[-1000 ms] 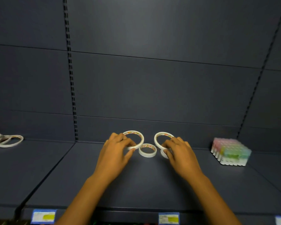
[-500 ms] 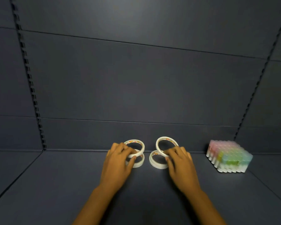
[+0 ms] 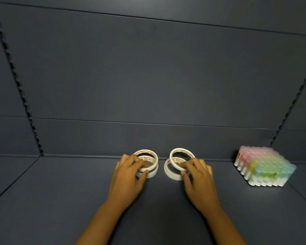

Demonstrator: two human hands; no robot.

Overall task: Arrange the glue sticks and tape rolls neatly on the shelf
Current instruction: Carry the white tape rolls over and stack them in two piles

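Newly stacked tape rolls (image 3: pixel 146 162), fingers (image 3: pixel 138 162) gripping.

A dark blue-grey shelf (image 3: pixel 60 200) runs across the lower part of the view, its flat surface meeting the back panel (image 3: pixel 148 76) along a straight seam at the rear edge. The back panel is built of wide horizontal boards divided by thin lines, and two slotted upright rails, the left rail (image 3: pixel 16 76) and the right rail (image 3: pixel 293 103), climb from the shelf's rear corners. Light falls softly from above, brightest near the top.
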